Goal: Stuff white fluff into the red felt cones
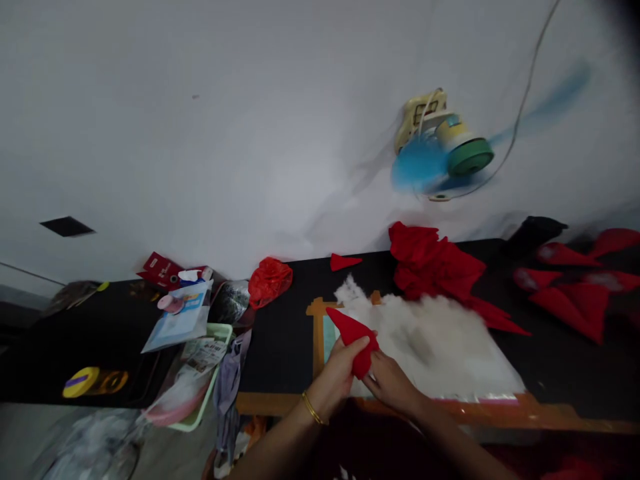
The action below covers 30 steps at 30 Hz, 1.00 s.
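Note:
A red cone-shaped cloth piece (353, 335) is between my two hands, its point toward the upper left. My left hand (343, 363), with a gold bangle on the wrist, is closed around its lower left side, the thumb across it. My right hand (390, 380) is at its lower right edge, fingers closed on the cloth and partly hidden by it. Beneath and to the right lies a pile of white fluffy stuffing (440, 347) on a taped mat. Flat red cloth pieces (430, 263) are heaped behind the stuffing.
Several red cones (575, 307) lie at the right. A small red cone (344, 262) and a red plastic bag (270, 281) are at the back. A green basket (203, 407) and a yellow-lidded jar (83, 382) stand left. A fan (450, 150) spins on the wall.

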{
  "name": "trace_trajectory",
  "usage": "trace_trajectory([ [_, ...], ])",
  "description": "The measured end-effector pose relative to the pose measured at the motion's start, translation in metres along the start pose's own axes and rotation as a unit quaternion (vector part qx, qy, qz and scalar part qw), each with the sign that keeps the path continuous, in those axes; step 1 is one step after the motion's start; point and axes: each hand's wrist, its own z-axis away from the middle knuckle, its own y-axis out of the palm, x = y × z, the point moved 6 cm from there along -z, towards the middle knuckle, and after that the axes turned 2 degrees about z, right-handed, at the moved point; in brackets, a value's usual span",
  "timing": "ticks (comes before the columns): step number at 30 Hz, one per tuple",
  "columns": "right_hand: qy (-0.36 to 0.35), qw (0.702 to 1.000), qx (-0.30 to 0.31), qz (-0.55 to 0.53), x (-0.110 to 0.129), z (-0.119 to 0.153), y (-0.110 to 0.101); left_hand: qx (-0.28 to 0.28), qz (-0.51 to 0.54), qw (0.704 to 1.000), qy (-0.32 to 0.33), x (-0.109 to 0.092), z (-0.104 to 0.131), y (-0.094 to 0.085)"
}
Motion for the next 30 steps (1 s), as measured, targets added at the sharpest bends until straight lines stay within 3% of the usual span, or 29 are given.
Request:
trace_trajectory([
  [3,0.009,0.999,-0.047,-0.008,-0.004,0.007,0.001,0.031,0.008,0.999,-0.013,-0.003,-0.003,-0.003],
  [6,0.017,0.997,-0.072,-0.021,-0.004,0.010,-0.001,0.004,0.036,0.999,0.035,-0.017,-0.010,-0.012],
  [9,0.012,1.000,-0.020,0.005,0.002,0.007,0.005,-0.048,0.031,0.994,0.089,-0.028,-0.012,-0.020],
  [12,-0.018,0.997,0.060,0.035,0.012,-0.001,0.014,-0.061,0.023,0.996,0.060,-0.025,-0.008,-0.018],
  [15,-0.024,0.995,0.093,0.039,0.020,-0.011,0.016,-0.056,0.004,0.998,0.035,-0.020,-0.001,-0.012],
  [19,0.038,0.996,0.074,0.045,0.019,-0.021,0.015,-0.054,0.018,0.998,0.030,-0.016,0.000,-0.014],
  [23,0.046,0.996,0.060,0.044,0.022,-0.016,0.011,-0.076,0.053,0.994,0.053,-0.026,-0.013,-0.031],
  [26,0.033,0.999,-0.015,0.000,0.027,-0.009,-0.002,-0.094,0.079,0.987,0.106,-0.043,-0.021,-0.042],
  [28,0.027,0.999,-0.044,-0.005,0.029,-0.009,-0.006,-0.091,0.084,0.986,0.109,-0.046,-0.023,-0.041],
  [30,0.030,0.999,-0.020,0.016,0.027,-0.015,-0.001,-0.081,0.083,0.989,0.089,-0.040,-0.021,-0.034],
])
